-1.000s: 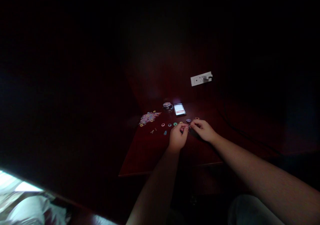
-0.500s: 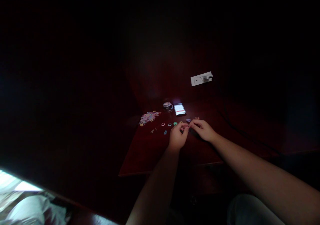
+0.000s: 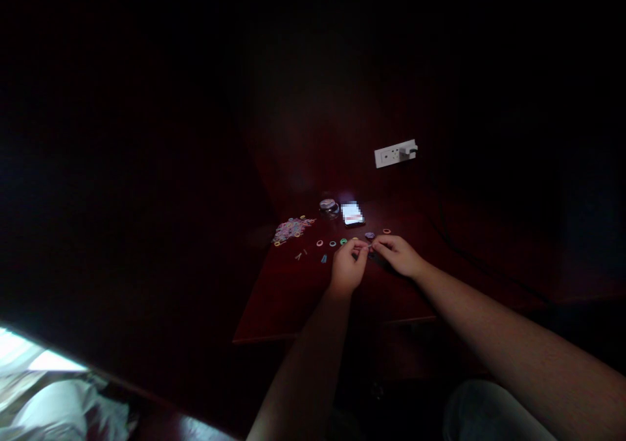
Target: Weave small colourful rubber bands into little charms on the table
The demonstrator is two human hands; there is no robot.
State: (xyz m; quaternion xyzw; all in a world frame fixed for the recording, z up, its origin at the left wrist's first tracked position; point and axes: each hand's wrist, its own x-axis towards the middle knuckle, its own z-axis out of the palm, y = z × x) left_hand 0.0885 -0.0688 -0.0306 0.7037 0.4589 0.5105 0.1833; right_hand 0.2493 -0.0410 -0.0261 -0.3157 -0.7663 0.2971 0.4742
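Note:
My left hand (image 3: 348, 270) and my right hand (image 3: 400, 257) meet fingertip to fingertip low over the dark red table. Both are closed in a pinch; whatever sits between them is too small and dark to name. Just beyond the fingers lie a purple ring (image 3: 370, 235) and an orange ring (image 3: 387, 231). Left of them, a green ring (image 3: 343, 241), a pale blue ring (image 3: 332, 244) and a pink ring (image 3: 319, 243) form a row; a yellow one is partly hidden behind my left hand. Small blue pieces (image 3: 323, 258) and tan pieces (image 3: 298, 256) lie nearer me.
A heap of small multicoloured bands (image 3: 292, 229) covers the table's left side. Behind stand a round clear jar (image 3: 328, 207) and a lit phone (image 3: 353, 213). A wall socket (image 3: 396, 153) holds a plug, and a dark cable runs along the right. The table's front edge (image 3: 264, 340) is close.
The hands keep almost the same pose, fingertips together, with only slight finger movement. The view has shifted a tiny bit; the things on the table stay put.

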